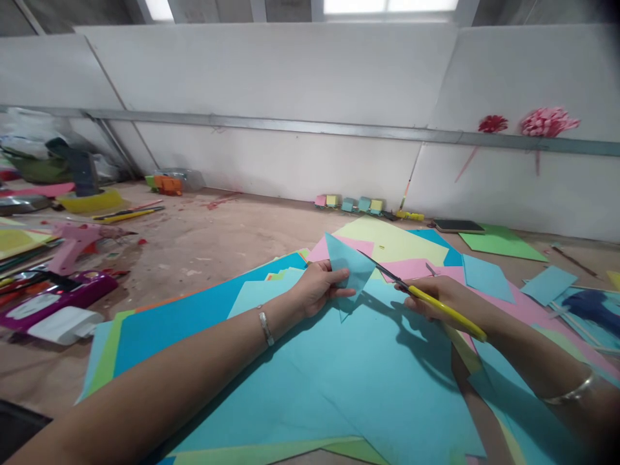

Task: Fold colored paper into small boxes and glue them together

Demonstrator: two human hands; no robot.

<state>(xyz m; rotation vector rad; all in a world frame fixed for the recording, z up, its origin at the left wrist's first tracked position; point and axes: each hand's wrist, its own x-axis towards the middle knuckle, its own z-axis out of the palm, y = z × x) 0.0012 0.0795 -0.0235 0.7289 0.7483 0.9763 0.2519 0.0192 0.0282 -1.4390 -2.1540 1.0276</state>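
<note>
Item: folded paper [352, 266], teal, triangular, one point up. Held clear of the surface [217, 239], above a large teal sheet [339, 381], near the middle of the view.

Left hand [317, 287]: grip pressed on the folded paper, pinching its left lower edge between thumb and fingers. Silver bangle [265, 327] on the wrist.

Right hand [453, 294]: grip wrapped round the yellow handles of the scissors [387, 272]. The dark blades point left and up and meet the right edge of the folded paper. Whether the blades are parted cannot be told. A second bangle [570, 390] sits on this wrist.

Under and around the hands: overlapping coloured sheets. A blue sheet [194, 316] lies left of the large teal one. A pale yellow sheet [392, 240] and a pink sheet [411, 268] lie behind the hands. A green sheet [501, 243] lies far right by the wall, with a dark pad [458, 226] just beside it. Small teal offcuts [487, 278] lie to the right.

Far edge: a row of small paper cubes [349, 204] against the wall.

Wall: a red paper flower [493, 123] and a pink paper flower [548, 121] on the metal rail.

Left side: a pink glue gun [72, 245], well apart from the hands.
</note>
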